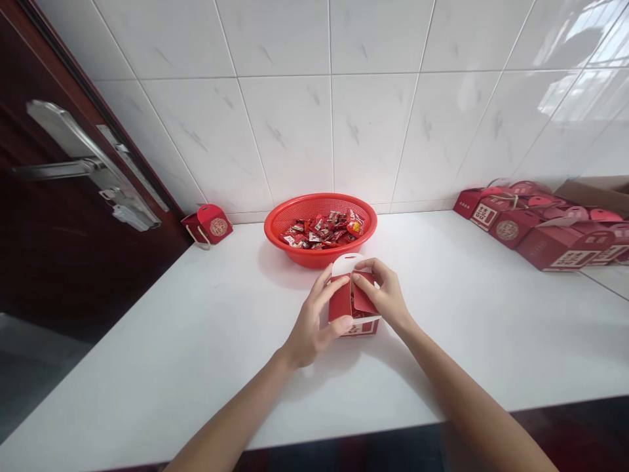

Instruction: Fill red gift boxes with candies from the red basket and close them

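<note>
A small red gift box [341,300] stands on the white table in front of me, its white-lined rounded rear flap [346,263] raised. My left hand [314,318] grips its left side, fingers over the left top flap and thumb at the front edge. On the opposite side, my right hand [384,290] has its thumb on the right top flap [362,300] and its fingers behind. The two top flaps are folded inward, with a gap between them. Inside, partly hidden, small dark red pieces show at the front opening.
Behind the box is a red plastic basket [275,235] of wrapped sweets [322,231]. A closed red box [210,225] with a cord handle stands at the back left, by the door [44,216]. Several red boxes [555,236] are grouped at the right, near an open cardboard carton [597,195].
</note>
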`<state>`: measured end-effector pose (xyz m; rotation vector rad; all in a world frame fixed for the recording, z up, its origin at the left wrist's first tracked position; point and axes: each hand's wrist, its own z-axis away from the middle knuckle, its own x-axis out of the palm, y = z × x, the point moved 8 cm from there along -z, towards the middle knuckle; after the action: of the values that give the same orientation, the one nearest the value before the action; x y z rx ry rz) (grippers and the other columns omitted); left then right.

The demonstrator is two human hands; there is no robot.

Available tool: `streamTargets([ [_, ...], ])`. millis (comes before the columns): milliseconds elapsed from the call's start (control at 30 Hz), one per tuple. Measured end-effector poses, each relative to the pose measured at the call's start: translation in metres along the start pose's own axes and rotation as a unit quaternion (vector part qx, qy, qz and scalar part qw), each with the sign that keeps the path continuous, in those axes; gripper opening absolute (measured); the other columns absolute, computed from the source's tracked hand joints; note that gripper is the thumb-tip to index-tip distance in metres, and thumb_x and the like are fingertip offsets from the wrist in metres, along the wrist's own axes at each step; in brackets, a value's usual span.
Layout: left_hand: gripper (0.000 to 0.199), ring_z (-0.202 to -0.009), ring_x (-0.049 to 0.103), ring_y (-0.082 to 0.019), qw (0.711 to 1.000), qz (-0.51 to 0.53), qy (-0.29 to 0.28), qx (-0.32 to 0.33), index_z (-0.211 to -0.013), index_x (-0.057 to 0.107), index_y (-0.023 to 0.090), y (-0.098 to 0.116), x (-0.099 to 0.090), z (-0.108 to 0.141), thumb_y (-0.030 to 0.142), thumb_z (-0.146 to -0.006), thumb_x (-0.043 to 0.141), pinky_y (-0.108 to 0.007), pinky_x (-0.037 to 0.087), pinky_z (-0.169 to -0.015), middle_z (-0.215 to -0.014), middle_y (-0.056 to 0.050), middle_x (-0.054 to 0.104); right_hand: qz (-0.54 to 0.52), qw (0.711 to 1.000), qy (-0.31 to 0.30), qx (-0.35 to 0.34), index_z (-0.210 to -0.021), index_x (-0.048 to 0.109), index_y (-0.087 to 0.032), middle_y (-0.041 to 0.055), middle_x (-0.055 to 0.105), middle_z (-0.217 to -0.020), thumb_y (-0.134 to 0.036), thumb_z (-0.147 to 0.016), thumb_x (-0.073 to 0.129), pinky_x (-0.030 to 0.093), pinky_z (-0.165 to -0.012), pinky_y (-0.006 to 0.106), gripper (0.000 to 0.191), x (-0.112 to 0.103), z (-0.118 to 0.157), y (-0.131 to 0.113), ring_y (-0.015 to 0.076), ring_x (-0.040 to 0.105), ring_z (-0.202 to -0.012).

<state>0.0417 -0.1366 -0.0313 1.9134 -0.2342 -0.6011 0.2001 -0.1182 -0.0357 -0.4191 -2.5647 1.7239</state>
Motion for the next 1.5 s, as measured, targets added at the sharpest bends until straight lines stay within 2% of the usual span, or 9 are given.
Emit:
streamTargets([
  [233,0.077,-0.155,0.012,-0.033,0.998,-0.037,0.007,-0.053,-0.148,0.05,0.02,-0.01,0.002,0.0,0.069,-0.088,0.055,-0.048,0.023,-0.126,-0.169,-0.006,0.012,0.03,0.999,-0.025,-0.02,-0.092,0.063,-0.021,0.0051,0.071,-0.098,-0.044,-0.085,0.064,0.053,-0.084,0.037,0.024,-0.002,-0.006,-0.004,0.0203,0.066,-0.085],
  [433,0.06,-0.152,0.027,-0.031,0.996,-0.064,0.059,-0.029,-0.14,0.06,0.024,-0.011,-0.003,-0.001,0.063,-0.099,0.04,-0.045,0.031,-0.123,-0.166,-0.006,0.025,0.036,0.997,-0.069,-0.025,-0.096,0.063,-0.022,0.0061,0.071,-0.103,-0.049,-0.09,0.061,0.054,-0.083,0.036,0.029,0.002,-0.01,-0.005,0.0198,0.067,-0.086],
  [733,0.046,-0.148,0.035,-0.029,0.991,-0.101,0.089,-0.014,-0.13,0.065,0.027,-0.011,-0.007,-0.002,0.055,-0.101,0.044,-0.044,0.037,-0.12,-0.159,-0.007,0.037,0.099,0.983,-0.133,-0.075,-0.099,0.063,-0.024,0.005,0.072,-0.103,-0.042,-0.09,0.066,0.053,-0.087,0.04,0.02,0.002,-0.016,-0.009,0.0225,0.068,-0.091],
  [800,0.042,-0.147,0.036,-0.028,0.99,-0.109,0.092,-0.013,-0.129,0.064,0.026,-0.011,-0.007,-0.002,0.052,-0.101,0.045,-0.043,0.038,-0.119,-0.157,-0.007,0.039,0.079,0.985,-0.128,-0.084,-0.102,0.062,-0.024,0.0051,0.071,-0.105,-0.041,-0.09,0.066,0.054,-0.086,0.039,0.021,0.002,-0.015,-0.007,0.0217,0.067,-0.091],
  [933,0.034,-0.142,0.043,-0.027,0.989,-0.108,0.1,-0.002,-0.124,0.065,0.026,-0.009,-0.006,-0.001,0.045,-0.101,0.048,-0.041,0.043,-0.115,-0.151,-0.008,0.046,0.014,0.995,-0.062,-0.083,-0.115,0.058,-0.025,0.0069,0.069,-0.113,-0.041,-0.092,0.065,0.056,-0.086,0.038,0.029,-0.006,-0.006,0.0,0.0216,0.067,-0.097],
  [1067,0.03,-0.136,0.049,-0.026,0.988,-0.098,0.122,0.004,-0.124,0.061,0.027,-0.009,-0.009,0.002,0.041,-0.1,0.052,-0.041,0.046,-0.112,-0.143,-0.009,0.053,0.015,0.995,-0.041,-0.09,-0.127,0.054,-0.027,0.0072,0.072,-0.109,-0.041,-0.095,0.061,0.055,-0.089,0.041,0.036,-0.01,0.003,0.0,0.0231,0.068,-0.099],
  [1167,0.042,-0.135,0.051,-0.025,0.988,-0.068,0.14,-0.015,-0.139,0.048,0.028,-0.015,-0.011,0.005,0.04,-0.099,0.055,-0.042,0.045,-0.112,-0.142,-0.008,0.055,0.045,0.993,-0.044,-0.105,-0.115,0.064,-0.026,0.0073,0.074,-0.106,-0.042,-0.097,0.056,0.056,-0.086,0.039,0.025,-0.01,0.004,-0.004,0.0236,0.07,-0.097],
  [1267,0.052,-0.135,0.05,-0.025,0.988,-0.042,0.145,-0.034,-0.145,0.039,0.029,-0.02,-0.011,0.006,0.04,-0.098,0.057,-0.042,0.045,-0.112,-0.145,-0.009,0.053,0.061,0.991,-0.054,-0.108,-0.102,0.069,-0.025,0.0075,0.075,-0.1,-0.045,-0.099,0.052,0.056,-0.084,0.039,0.026,-0.009,0.003,-0.006,0.0244,0.07,-0.094],
  [1500,0.023,-0.126,0.057,-0.024,0.987,-0.096,0.128,0.0,-0.115,0.066,0.027,-0.009,-0.011,0.002,0.04,-0.098,0.056,-0.038,0.047,-0.107,-0.131,-0.007,0.059,0.037,0.99,-0.06,-0.121,-0.084,0.069,-0.024,0.0082,0.075,-0.1,-0.042,-0.098,0.056,0.055,-0.086,0.04,0.027,-0.006,0.005,-0.013,0.0241,0.07,-0.094],
])
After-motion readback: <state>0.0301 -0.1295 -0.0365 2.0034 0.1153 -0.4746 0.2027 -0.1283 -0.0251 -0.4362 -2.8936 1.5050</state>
